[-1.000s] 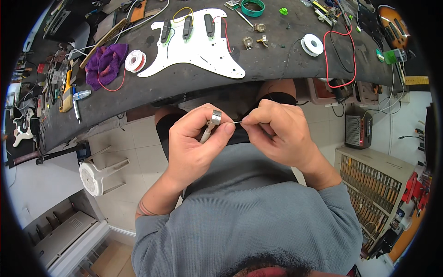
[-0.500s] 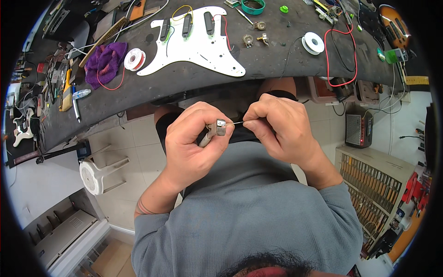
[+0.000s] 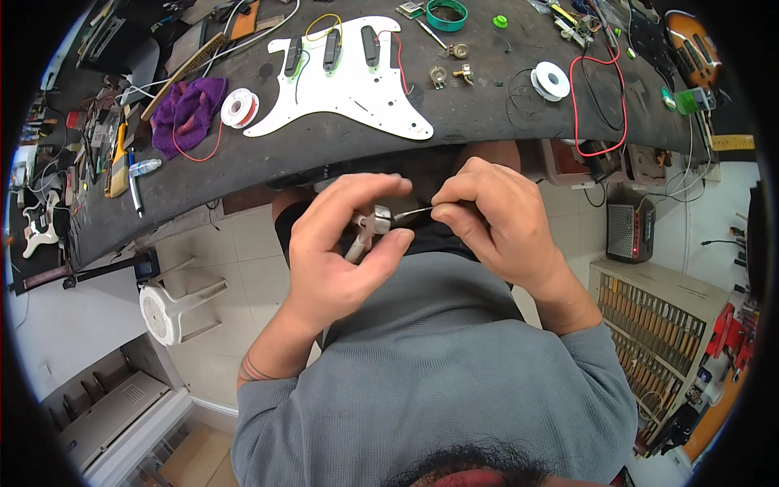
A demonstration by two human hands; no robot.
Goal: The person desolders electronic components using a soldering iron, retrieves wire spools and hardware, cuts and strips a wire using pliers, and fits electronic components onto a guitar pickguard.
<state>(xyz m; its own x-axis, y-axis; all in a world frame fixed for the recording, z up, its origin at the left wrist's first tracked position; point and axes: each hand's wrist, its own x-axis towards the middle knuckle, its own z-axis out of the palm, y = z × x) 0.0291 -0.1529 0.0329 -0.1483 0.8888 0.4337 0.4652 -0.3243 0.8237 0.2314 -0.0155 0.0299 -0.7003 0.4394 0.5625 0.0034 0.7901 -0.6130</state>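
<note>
L hand (image 3: 329, 252) has a small metal-headed piece (image 3: 381, 219) tucked across the palm; thumb & index tips stand well apart past it, other fingers' hold partly hidden, so can't tell exactly how the grip closes there. Piece's long axis runs diag.: shiny head up & R, pale stem down & L twd the palm. R hand (image 3: 503, 227) has a narrow grip, thumb & index pinched on a thin wire (image 3: 418, 212). Wire lies near-horiz. btwn the hands, in front of the bench (image 3: 268, 154) edge & above the lap; its L end points at the metal head & dips slightly. Can't tell if it touches. On the bench, a white S-type guitar pickguard (image 3: 333, 101) w/ 3 dark pickups (image 3: 331, 49) set in it; potentiometers (image 3: 438, 78) to its R. Containers etc.: L spool (image 3: 238, 108) carries red wire, which trails onto a purple cloth (image 3: 187, 109); R spool (image 3: 551, 81) is white, w/ thin dark wire looping off its L side. Plastic bin (image 3: 565, 172) under the bench's R end, contents unclear. Lower R, a rack (image 3: 690, 280) w/ rows of wood-handled tools (image 3: 649, 316) stood side by side.
</note>
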